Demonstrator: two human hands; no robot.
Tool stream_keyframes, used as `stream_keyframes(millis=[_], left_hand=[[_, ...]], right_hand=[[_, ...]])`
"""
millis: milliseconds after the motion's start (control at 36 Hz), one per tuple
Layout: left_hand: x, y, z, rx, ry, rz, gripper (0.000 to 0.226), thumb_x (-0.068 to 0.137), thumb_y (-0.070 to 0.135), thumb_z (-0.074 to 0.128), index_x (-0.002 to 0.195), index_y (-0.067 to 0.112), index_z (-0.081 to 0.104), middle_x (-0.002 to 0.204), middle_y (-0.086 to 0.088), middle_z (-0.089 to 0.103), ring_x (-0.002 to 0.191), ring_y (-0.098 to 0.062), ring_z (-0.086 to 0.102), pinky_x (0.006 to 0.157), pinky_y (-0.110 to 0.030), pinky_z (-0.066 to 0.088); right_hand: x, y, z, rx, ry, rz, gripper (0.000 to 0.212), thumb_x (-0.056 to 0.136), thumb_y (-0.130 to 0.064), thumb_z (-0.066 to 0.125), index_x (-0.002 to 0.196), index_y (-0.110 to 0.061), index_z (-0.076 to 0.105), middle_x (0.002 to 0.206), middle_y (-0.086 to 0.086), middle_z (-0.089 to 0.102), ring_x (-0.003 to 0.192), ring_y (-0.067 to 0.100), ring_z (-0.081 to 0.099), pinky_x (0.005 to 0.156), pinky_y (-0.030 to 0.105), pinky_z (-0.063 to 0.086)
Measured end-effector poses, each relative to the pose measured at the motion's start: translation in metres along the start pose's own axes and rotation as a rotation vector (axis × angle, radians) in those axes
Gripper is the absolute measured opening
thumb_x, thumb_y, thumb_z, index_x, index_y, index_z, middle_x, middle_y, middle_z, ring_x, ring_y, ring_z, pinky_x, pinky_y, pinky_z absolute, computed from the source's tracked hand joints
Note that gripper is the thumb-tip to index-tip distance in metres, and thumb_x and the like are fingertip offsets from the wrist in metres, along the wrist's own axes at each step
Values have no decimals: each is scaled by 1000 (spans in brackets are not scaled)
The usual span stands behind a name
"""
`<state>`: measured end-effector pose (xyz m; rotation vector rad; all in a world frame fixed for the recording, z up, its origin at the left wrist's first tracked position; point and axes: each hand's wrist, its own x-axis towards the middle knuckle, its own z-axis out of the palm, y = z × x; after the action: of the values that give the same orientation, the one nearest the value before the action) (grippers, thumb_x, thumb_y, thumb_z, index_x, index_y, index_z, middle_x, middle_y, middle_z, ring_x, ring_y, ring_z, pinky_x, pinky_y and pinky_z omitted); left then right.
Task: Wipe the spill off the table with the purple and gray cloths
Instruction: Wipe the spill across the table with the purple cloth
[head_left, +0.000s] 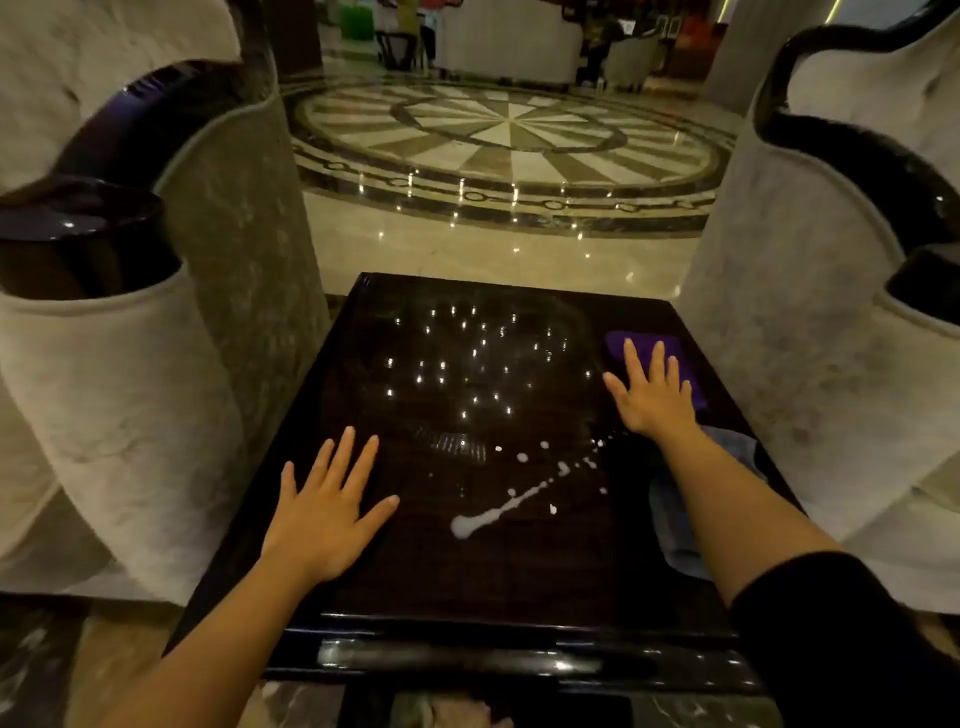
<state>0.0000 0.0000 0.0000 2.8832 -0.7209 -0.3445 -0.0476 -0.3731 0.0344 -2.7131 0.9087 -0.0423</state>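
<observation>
Running diagonally across the dark glossy counter (519, 582), the white spill (498, 512) has its long axis from a thick blob near the front centre up toward the far right, breaking into scattered drops. The purple cloth (688, 364) lies flat at the far right edge. The gray cloth (675, 540) sits nearer, partly under the right forearm. The right hand (652, 397) rests palm-down, fingers spread, on the purple cloth. The left hand (324, 512) lies flat, fingers splayed, on bare counter left of the spill. No writing is readable.
</observation>
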Motion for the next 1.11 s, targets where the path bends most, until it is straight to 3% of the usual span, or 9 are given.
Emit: stream_keyframes(millis=[139,444,778,944,1028,1111], left_hand=[[3,-1,1,47,3,4,68,89,61,19,141,32,-15,154,5,-19,141,-15,-19,114,-48,-10],[5,-3,4,71,11,3,66,88,62,18,140,35,-15,154,7,-18,141,-14,-20,114,-47,-12],[5,-3,3,60,8,4,66,89,61,19,141,34,-11,155,4,-15,142,-15,-18,114,-48,-10],[2,0,0,55,4,11,66,89,59,19,142,32,-10,156,3,-14,142,-16,-18,114,-48,-10],[2,0,-1,57,-3,12,66,90,59,20,143,32,-9,156,2,-14,142,-17,-18,114,-49,-11],[1,1,-2,59,-9,13,65,90,59,19,143,33,-9,156,2,-14,142,-17,-18,114,-49,-10]], right_hand=[[23,12,2,27,-37,67,56,92,-52,19,141,-33,-3,154,14,-10,140,35,-8,113,53,2],[48,14,6,57,-86,139,56,94,-45,26,142,-24,5,155,13,-1,140,37,-2,113,53,2],[35,-3,6,9,-165,-2,48,97,-31,26,142,-25,12,155,9,3,141,34,1,113,53,5],[25,-25,14,82,-219,-131,45,95,-21,33,139,-27,24,155,5,9,141,29,3,114,49,4],[18,-42,18,129,-249,-197,47,90,-9,40,134,-26,36,153,8,19,141,30,10,115,48,10],[6,-58,21,184,-247,-240,51,84,-2,41,128,-29,45,147,13,31,134,34,27,111,41,24]])
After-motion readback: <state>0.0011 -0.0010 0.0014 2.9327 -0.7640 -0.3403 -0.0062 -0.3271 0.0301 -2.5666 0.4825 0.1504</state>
